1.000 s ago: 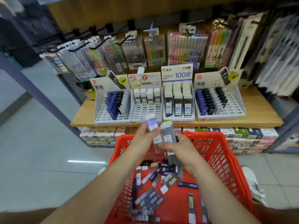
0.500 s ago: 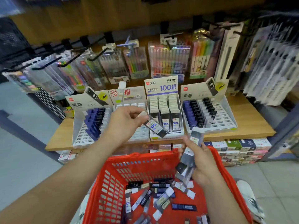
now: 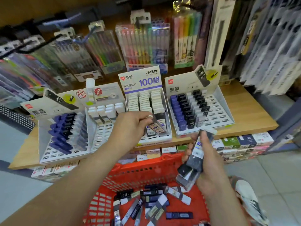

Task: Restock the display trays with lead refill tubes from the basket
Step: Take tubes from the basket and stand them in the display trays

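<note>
Wood shelf (image 3: 244, 115) stood against a wood back panel (image 3: 32, 7), with pen packs (image 3: 141, 44) hung on black hooks (image 3: 40, 44) above it. Small boxes (image 3: 241, 142) were stacked under the shelf. Floor (image 3: 16, 185) was pale grey tile, evenly lit.

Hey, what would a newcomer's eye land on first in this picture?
The red basket at bottom centre, with loose refill tubes on its floor. Above it, the left hand pinches one tube at the middle "100" display tray, while the right hand grips a bundle of tubes over the basket's right side.
</note>
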Motion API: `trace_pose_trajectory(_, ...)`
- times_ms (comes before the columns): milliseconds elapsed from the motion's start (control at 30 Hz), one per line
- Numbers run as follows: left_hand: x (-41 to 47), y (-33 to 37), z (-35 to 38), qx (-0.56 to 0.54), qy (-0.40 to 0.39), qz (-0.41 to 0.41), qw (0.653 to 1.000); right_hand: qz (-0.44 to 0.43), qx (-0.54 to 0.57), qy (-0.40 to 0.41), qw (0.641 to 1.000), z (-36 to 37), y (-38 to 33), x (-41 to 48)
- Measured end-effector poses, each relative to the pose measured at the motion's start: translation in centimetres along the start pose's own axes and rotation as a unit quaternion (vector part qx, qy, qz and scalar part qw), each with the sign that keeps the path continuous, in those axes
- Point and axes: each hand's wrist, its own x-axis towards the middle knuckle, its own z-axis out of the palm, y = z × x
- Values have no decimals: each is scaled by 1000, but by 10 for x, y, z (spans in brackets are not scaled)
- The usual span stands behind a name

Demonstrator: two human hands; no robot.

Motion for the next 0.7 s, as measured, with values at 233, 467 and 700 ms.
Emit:
trace_pose_trajectory(233, 8, -2, 1, 115, -47, 100, 987, 11, -34, -15, 999, 2, -4, -5)
trace_pose_trajectory(467, 14, 3, 26, 162, -76, 145, 973, 35, -41, 16, 998, 10, -11, -10)
trace_pose_trajectory(700, 14, 15, 26, 80, -3, 74, 994, -7, -96, 11, 995, 10, -9, -14)
